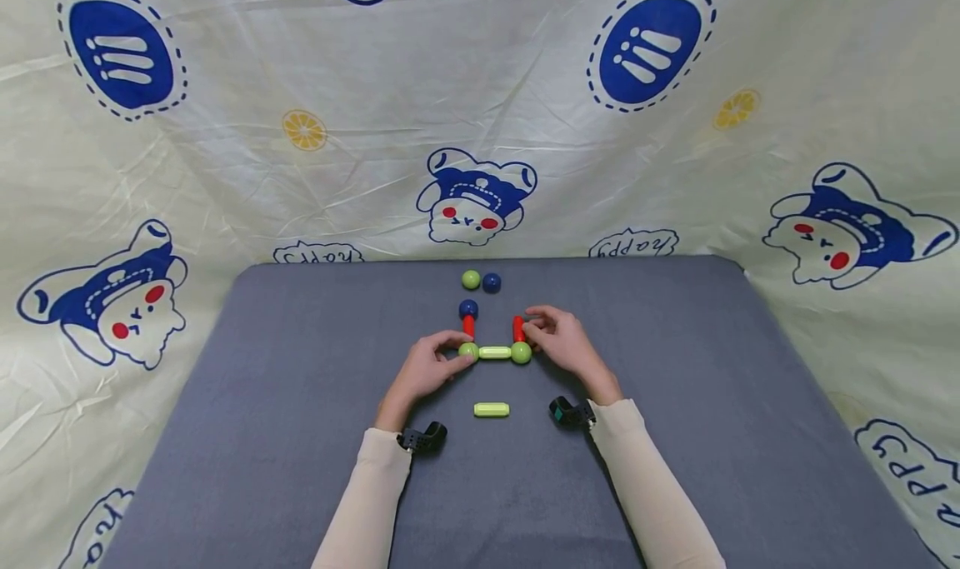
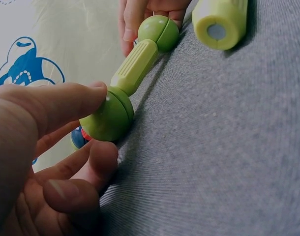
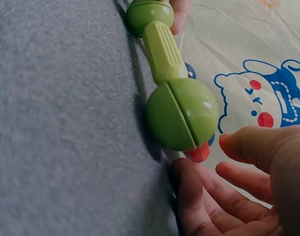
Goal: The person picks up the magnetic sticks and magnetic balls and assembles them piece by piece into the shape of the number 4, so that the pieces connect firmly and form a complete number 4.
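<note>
My left hand (image 1: 426,371) pinches the left green ball (image 2: 108,118) between thumb and fingers. A yellow-green magnetic rod (image 1: 495,353) joins that ball to the right green ball (image 3: 183,114). From the left ball a red rod (image 1: 468,326) runs back to a blue ball (image 1: 468,308). Another red rod (image 1: 518,329) extends back from the right green ball, partly hidden behind it in the right wrist view. Beside this rod is my right hand (image 1: 567,346), its thumb and fingers spread apart. Whether a fingertip touches the rod, I cannot tell.
Behind the joined pieces lie a loose green ball (image 1: 470,280) and a dark blue ball (image 1: 491,283). A loose yellow-green rod (image 1: 491,410) lies nearer, between the forearms. Everything rests on a grey cloth-covered table (image 1: 300,436), with a printed curtain (image 1: 375,194) behind it.
</note>
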Demonstrator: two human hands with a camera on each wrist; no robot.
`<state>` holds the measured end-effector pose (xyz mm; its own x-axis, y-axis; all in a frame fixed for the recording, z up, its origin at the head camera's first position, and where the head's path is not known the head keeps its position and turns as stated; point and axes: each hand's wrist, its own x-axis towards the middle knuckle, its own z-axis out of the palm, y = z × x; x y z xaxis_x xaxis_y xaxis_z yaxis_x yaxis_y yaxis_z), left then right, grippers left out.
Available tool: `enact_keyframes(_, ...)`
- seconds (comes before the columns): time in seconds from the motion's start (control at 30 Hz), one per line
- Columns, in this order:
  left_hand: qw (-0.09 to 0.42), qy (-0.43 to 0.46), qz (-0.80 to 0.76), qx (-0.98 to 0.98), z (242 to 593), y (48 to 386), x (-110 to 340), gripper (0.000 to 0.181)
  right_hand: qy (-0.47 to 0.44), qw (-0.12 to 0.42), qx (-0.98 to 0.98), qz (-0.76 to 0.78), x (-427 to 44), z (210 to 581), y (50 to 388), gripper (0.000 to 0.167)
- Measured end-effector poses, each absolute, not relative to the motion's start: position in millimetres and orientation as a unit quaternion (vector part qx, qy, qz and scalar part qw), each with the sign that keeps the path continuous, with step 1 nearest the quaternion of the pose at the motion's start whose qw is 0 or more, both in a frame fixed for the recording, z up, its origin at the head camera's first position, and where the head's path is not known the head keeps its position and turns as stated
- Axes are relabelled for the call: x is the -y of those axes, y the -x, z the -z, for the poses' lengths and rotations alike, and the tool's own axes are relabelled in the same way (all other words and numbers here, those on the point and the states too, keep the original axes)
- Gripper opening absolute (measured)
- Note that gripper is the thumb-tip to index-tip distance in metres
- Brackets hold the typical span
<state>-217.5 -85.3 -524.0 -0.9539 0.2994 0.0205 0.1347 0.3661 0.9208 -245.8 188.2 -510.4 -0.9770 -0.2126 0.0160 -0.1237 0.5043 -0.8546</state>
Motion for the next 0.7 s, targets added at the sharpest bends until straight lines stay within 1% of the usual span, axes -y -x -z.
enact_keyframes(0.2, 0.072, -0.130, -0.548, -0.824, 525, 217, 85, 0.031, 0.105, 0.043, -0.882, 0.458, -193, 507, 250, 0.042)
enact_keyframes(0.37, 0.073, -0.133, -0.547, -0.823, 525, 217, 86, 0.031, 0.121, 0.053, -0.896, 0.424, -199, 498, 257, 0.043)
enact_keyframes(0.7, 0.068, -0.135, -0.549, -0.822, 526, 218, 85, 0.031, 0.162, 0.083, -0.912, 0.369, -200, 476, 284, 0.043)
